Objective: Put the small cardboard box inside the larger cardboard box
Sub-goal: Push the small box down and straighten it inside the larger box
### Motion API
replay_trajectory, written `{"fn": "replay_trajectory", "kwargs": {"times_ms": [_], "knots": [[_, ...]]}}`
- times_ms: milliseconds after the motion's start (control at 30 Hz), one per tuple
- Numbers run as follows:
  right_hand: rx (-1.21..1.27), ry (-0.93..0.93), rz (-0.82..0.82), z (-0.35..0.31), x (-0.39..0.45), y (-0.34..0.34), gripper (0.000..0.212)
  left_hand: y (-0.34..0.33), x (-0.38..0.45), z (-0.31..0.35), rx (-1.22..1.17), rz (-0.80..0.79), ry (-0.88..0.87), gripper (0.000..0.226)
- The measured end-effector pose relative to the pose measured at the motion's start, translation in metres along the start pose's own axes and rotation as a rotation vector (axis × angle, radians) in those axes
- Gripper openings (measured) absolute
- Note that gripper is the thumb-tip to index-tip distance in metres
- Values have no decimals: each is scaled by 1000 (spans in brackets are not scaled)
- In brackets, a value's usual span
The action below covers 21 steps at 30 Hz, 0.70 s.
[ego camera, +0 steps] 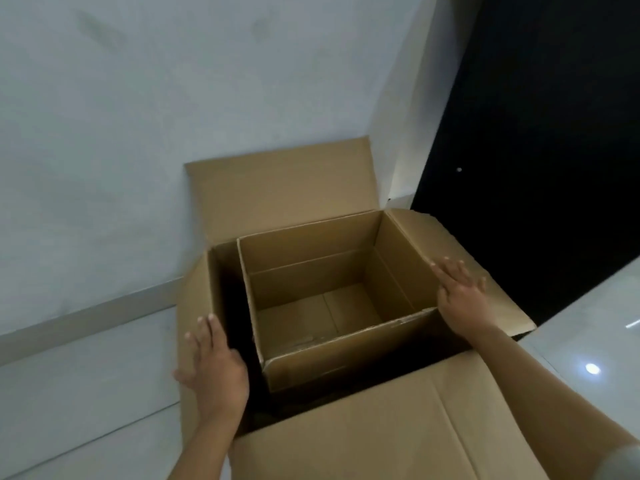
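Both boxes look nested already: the small cardboard box (332,306) sits open-topped inside the larger cardboard box (398,424), pushed toward its far right corner, dark gap along the left and near sides. Left hand (213,368) lies flat, fingers spread, on the left flap; right hand (462,294) same on the right flap, gripping nothing. I'd say placing is done, next probably just letting go.
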State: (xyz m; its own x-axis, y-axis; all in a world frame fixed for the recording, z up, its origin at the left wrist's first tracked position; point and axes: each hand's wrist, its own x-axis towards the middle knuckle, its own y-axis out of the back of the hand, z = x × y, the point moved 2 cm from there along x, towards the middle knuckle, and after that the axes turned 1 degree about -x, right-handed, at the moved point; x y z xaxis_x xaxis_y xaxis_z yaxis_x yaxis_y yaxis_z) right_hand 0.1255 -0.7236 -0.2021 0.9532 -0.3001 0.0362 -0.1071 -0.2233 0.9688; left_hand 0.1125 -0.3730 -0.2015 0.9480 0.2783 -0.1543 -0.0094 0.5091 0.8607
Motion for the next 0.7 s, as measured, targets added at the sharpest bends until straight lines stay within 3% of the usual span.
{"fn": "replay_trajectory", "kwargs": {"times_ms": [267,433,567,700], "knots": [[31,24,25,10,38,-4,46,-14,16,16,-14,49,-23,60],[100,-23,173,3,10,4,42,-15,17,12,-15,53,-26,60],[121,-216,257,10,-27,3,50,-14,15,11,-6,55,-35,60],[395,-656,354,22,-41,4,73,-13,16,11,-6,52,-40,61]]}}
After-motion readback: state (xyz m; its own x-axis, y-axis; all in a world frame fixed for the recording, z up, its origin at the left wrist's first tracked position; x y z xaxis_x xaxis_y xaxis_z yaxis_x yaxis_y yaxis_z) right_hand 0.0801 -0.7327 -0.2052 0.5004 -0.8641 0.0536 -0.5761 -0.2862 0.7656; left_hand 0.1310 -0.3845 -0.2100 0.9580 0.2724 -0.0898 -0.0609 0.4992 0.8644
